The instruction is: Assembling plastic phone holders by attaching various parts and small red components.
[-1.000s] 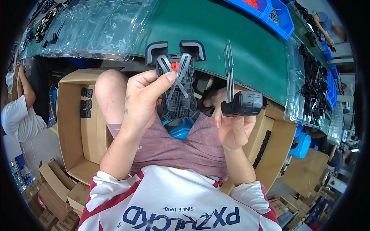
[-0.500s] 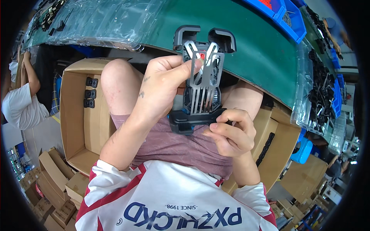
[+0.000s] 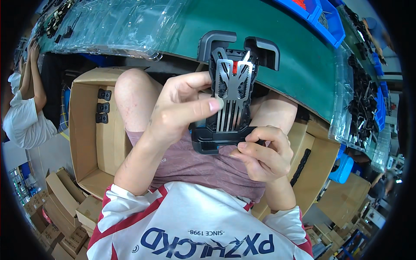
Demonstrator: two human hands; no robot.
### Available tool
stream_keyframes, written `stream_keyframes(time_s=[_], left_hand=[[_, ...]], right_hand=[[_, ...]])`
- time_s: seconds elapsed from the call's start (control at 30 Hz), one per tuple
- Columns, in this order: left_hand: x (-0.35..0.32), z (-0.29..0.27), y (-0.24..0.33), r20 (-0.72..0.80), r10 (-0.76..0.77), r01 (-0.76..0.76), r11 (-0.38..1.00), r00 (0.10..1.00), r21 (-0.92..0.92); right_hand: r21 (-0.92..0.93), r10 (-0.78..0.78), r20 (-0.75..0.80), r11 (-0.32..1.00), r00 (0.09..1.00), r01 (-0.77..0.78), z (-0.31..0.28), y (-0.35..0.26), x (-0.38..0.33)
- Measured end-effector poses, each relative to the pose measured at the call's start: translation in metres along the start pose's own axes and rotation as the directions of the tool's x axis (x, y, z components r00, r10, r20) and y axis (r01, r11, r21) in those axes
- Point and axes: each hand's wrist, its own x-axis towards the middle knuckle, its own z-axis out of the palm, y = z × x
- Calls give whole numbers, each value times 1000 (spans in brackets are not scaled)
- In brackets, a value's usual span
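A black phone holder (image 3: pixel 211 117) with two hooked upper arms and a wide lower jaw is held up above my lap. On its face lies a slotted silver-grey metal plate (image 3: pixel 234 89), with a small red part (image 3: pixel 235 68) showing near its top. My left hand (image 3: pixel 175 108) grips the holder from its left side. The left thumb rests at the plate's left edge, and the other fingers are partly hidden behind the body. My right hand (image 3: pixel 269 154) pinches the right end of the lower jaw between thumb and fingers.
A green tabletop (image 3: pixel 299 56) lies ahead, with clear plastic trays (image 3: pixel 125 26) at left and blue bins (image 3: pixel 325 21) at far right. Open cardboard boxes stand beside my legs; the left box (image 3: pixel 84 147) holds small black parts (image 3: pixel 102 106). Another person (image 3: pixel 30 112) works at far left.
The metal plate, tilted before, now sits flatter on the holder. My left thumb has slid down from near the red part to the plate's left edge. The right hand keeps its pinch.
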Motion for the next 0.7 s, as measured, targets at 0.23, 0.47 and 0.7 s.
stream_keyframes(time_s=[0.23, 0.47, 0.7], left_hand=[[-5, 6, -6, -13, 20, -18, 992, 1000, 126], [-14, 10, -2, 24, -47, 42, 982, 999, 184], [-17, 22, 2, 175, 96, -98, 995, 980, 2]], right_hand=[[265, 93, 62, 958, 994, -106, -4, 2, 4], [662, 626, 95, 541, 774, -518, -10, -11, 29], [582, 577, 277, 535, 768, -612, -6, -14, 54]])
